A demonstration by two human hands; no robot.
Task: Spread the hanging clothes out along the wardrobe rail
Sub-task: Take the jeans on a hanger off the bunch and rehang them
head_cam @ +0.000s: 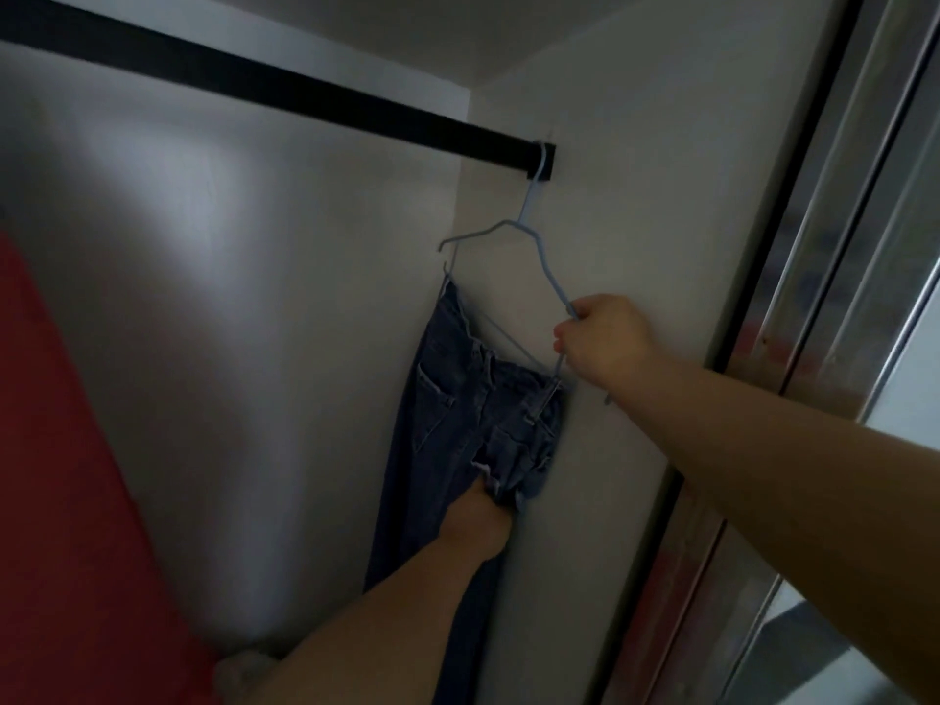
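While the view tilts up into the wardrobe corner, here's what's there:

Rail: black wardrobe rail [285,89] runs from upper left down to its bracket on the right side wall, so the far right end is where everything's happening.

Hanger: thin light-blue hanger [513,256], hook looped over the rail right at the bracket end, hanging tilted, with its far shoulder against the back corner and its near end out toward the camera.

Jeans: dark blue jeans [458,409] hung on the hanger's lower bar, waistband bunched up and sloping, legs dropping straight down along the corner where the back wall meets the side wall. Basically parked at the extreme right end of the rail.

Right hand: right hand [603,343] reaches in from the right, fingers [569,338] clenched around the near end of the hanger, just above the waistband.

Left hand: left hand [483,521] comes up from below and is stuffed into the bunched denim under the waistband. Fingers are buried in the fabric, so honestly can't tell if they're grasping it or just pushing.

Red garment: a big red garment [61,475] fills the lower left, well apart from the jeans.

Sliding door: mirrored sliding door [834,246] with metal frame along the right edge.
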